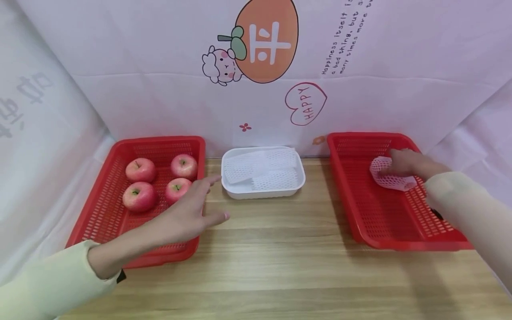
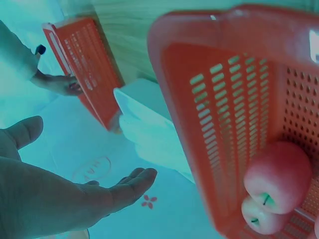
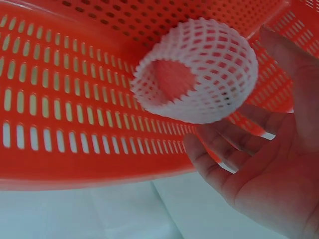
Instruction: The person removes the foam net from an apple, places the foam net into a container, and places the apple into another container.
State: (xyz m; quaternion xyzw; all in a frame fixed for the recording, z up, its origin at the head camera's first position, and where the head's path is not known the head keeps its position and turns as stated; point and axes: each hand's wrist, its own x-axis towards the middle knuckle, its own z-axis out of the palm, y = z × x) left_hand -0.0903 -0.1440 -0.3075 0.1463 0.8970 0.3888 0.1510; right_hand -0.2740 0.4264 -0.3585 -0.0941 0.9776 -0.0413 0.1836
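Observation:
My right hand [image 1: 408, 162] is inside the right red basket [image 1: 370, 220], beside an apple in a white foam net [image 3: 212, 74]. In the right wrist view the fingers are spread; the fingertips lie close against the net's edge, and whether they touch it I cannot tell. Red skin shows through the net's open end. My left hand [image 1: 190, 218] hovers over the right edge of the left red basket [image 1: 106, 229], thumb and fingers apart, holding nothing. Several bare apples [image 1: 140, 197] sit in that basket, one partly hidden behind the hand.
Between the baskets stands a white plastic tray [image 1: 262, 194] with flat foam nets [image 1: 276, 180] in it. A printed white cloth [image 1: 180, 102] rises behind everything. All three containers rest on a wooden tabletop [image 1: 272, 262].

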